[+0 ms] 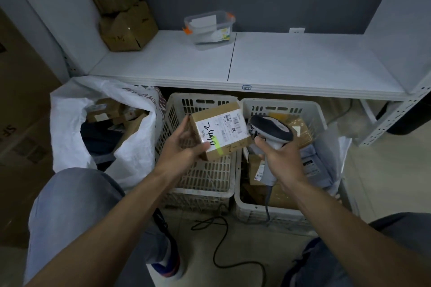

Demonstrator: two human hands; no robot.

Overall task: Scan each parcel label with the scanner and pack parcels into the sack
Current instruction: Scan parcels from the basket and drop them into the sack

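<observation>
My left hand (180,147) grips a small cardboard parcel (221,131) from its left side, label facing up, with handwritten digits and a green strip on it. My right hand (277,155) holds a grey and dark handheld scanner (271,131) by the handle, its head right beside the parcel's right edge. The white woven sack (70,121) stands open at the left with several parcels inside. Both hands hover over two white plastic crates.
The left crate (205,175) shows its slotted bottom; the right crate (314,112) holds several brown and grey parcels. A white shelf (303,65) runs above, carrying a clear plastic box (210,28) and a cardboard box (127,28). The scanner cable (221,240) trails on the floor between my knees.
</observation>
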